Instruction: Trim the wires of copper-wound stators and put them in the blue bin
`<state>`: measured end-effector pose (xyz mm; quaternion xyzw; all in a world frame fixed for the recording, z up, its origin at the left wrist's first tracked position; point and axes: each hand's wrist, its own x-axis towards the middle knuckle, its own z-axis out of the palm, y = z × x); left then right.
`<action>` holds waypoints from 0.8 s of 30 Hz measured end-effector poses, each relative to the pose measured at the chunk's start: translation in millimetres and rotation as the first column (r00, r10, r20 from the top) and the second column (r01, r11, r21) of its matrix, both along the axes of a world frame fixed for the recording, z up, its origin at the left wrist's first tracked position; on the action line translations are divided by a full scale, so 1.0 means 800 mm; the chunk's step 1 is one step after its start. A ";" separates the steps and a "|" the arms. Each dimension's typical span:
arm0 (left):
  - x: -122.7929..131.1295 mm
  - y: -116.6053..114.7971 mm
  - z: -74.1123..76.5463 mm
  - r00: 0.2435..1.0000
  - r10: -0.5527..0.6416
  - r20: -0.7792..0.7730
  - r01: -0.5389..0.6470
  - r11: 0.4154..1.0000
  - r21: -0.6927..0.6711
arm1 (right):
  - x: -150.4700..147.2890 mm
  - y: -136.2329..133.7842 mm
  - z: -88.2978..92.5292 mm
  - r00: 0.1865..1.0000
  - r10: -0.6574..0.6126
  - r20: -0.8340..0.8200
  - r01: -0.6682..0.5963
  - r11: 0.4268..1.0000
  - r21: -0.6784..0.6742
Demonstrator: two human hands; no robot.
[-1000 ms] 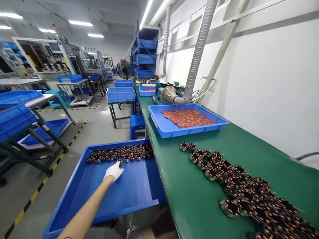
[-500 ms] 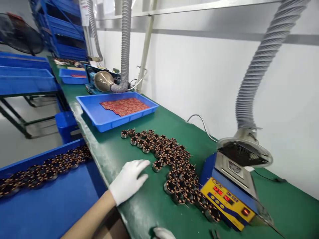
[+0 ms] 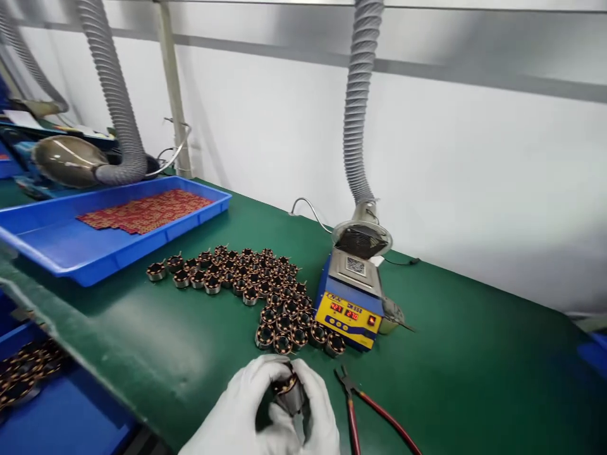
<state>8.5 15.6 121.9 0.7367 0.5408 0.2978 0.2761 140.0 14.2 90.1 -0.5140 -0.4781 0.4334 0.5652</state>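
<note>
Both hands had come together since the frame half a second before: the left hand (image 3: 232, 407) had left its spot beside the clustered parts, and the right hand (image 3: 322, 414), earlier only partly visible at the bottom edge, had come further into view. Gloved in white, their fingers curled narrowly around a wound stator (image 3: 291, 398), the left hand's on its left and the right hand's on its right. Copper windings showed at the stator's top, above its grey metal side; part of it was hidden by the gloves. It was held at the near side of the green worktop (image 3: 474, 373).

Just right of the gloves lay red-handled cutting pliers (image 3: 349, 387), with jaws slightly apart and handles spread toward the near edge. Beyond the hands stood a closely packed group of stators (image 3: 253, 278), whose right end touched or nearly touched a blue-and-yellow benchtop unit (image 3: 351, 313) with red digital readouts. A clear-rimmed extraction hood (image 3: 363, 240) hung from a grey corrugated hose (image 3: 358, 114) at the unit's back.

Farther left, a blue tray (image 3: 142, 249) held a layer of small red pieces (image 3: 147, 212). Below the worktop's left edge, a blue bin (image 3: 85, 411) contained more stators (image 3: 28, 373).
</note>
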 end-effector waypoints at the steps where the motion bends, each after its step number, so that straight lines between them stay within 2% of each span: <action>1: 0.008 -0.003 -0.003 1.000 -0.022 0.000 0.022 0.998 0.065 | 0.002 -0.001 0.006 0.990 0.011 -0.138 -0.016 0.999 -0.038; 3: 0.021 -0.001 -0.009 0.997 -0.019 -0.069 0.035 0.970 0.239 | 0.011 -0.004 0.015 0.943 0.001 -0.332 -0.047 0.990 -0.130; 5: 0.033 0.005 -0.015 0.987 0.041 -0.158 0.027 0.915 0.403 | 0.023 -0.006 0.022 0.927 -0.019 -0.374 -0.054 0.981 -0.185; 8: 0.046 0.013 -0.019 0.971 0.065 -0.231 0.080 0.820 0.566 | 0.044 -0.003 0.029 0.959 -0.025 -0.281 -0.016 0.990 -0.141; 10: 0.051 0.015 -0.017 0.978 0.035 -0.203 0.107 0.756 0.646 | 0.056 0.001 0.034 0.989 -0.041 -0.143 0.036 0.999 -0.037; 11: 0.053 0.015 -0.015 0.985 0.006 -0.171 0.110 0.744 0.659 | 0.061 0.004 0.036 0.997 -0.052 -0.064 0.053 0.998 0.020; 12: 0.054 0.013 -0.012 0.991 -0.032 -0.132 0.109 0.769 0.630 | 0.065 0.005 0.039 0.999 -0.052 0.002 0.052 0.996 0.068; 13: 0.054 0.011 -0.007 0.994 -0.075 -0.080 0.107 0.833 0.543 | 0.069 0.007 0.042 0.998 -0.038 0.046 0.033 0.994 0.102; 14: 0.054 0.009 -0.001 0.993 -0.118 -0.016 0.115 0.913 0.391 | 0.073 0.008 0.045 0.998 -0.008 0.068 0.000 0.993 0.117; 15: 0.054 0.007 0.005 0.985 -0.159 0.060 0.146 0.972 0.183 | 0.077 0.010 0.049 0.996 0.058 0.069 -0.065 0.991 0.115; 16: 0.052 0.005 0.011 0.974 -0.172 0.147 0.178 0.984 -0.025 | 0.081 0.012 0.053 0.991 0.133 0.028 -0.136 0.984 0.113; 17: 0.050 0.003 0.016 0.956 -0.179 0.231 0.224 0.957 -0.183 | 0.085 0.013 0.057 0.978 0.200 -0.066 -0.191 0.974 0.119; 18: 0.048 0.002 0.019 0.938 -0.173 0.301 0.260 0.925 -0.276 | 0.089 0.016 0.062 0.950 0.235 -0.205 -0.212 0.969 0.129; 19: 0.046 0.001 0.021 0.920 -0.175 0.350 0.290 0.906 -0.308 | 0.093 0.018 0.066 0.903 0.230 -0.363 -0.193 0.972 0.134; 21: 0.040 0.000 0.019 0.908 -0.178 0.380 0.289 0.922 -0.258 | 0.099 0.022 0.070 0.791 0.132 -0.597 -0.081 0.990 0.112; 22: 0.038 0.000 0.017 0.915 -0.171 0.365 0.254 0.948 -0.193 | 0.099 0.022 0.070 0.766 0.079 -0.638 -0.039 0.996 0.077; 24: 0.036 0.000 0.011 0.940 -0.182 0.289 0.186 0.983 0.013 | 0.093 0.021 0.067 0.797 0.081 -0.598 -0.109 0.994 -0.011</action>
